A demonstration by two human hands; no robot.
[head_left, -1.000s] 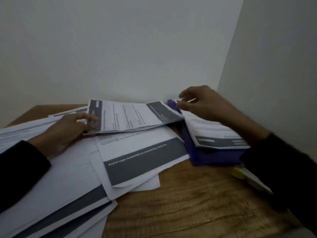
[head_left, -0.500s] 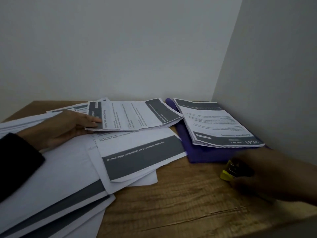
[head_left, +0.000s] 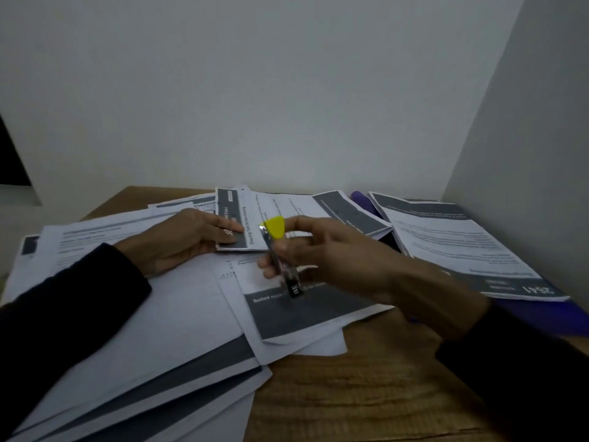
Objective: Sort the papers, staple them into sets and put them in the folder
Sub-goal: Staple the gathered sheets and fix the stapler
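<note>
A: Which step is this?

B: Stapling, I'd judge. The right hand (head_left: 334, 260) grips the yellow-tipped stapler (head_left: 279, 250), nose at the near corner of a paper set (head_left: 287, 218). The left hand (head_left: 188, 240) presses that set flat, fingers clamped on its edge.

A: Next?

B: Slide the corner fully into the stapler's mouth, sheets squared, then squeeze.

A: And the folder?

B: The purple folder (head_left: 541, 314) lies right, under another set (head_left: 452, 244).

A: Surroundings?

B: A wooden table (head_left: 366, 393) strewn with loose sheets (head_left: 159, 339), in a dim corner of plain walls (head_left: 287, 90).
</note>
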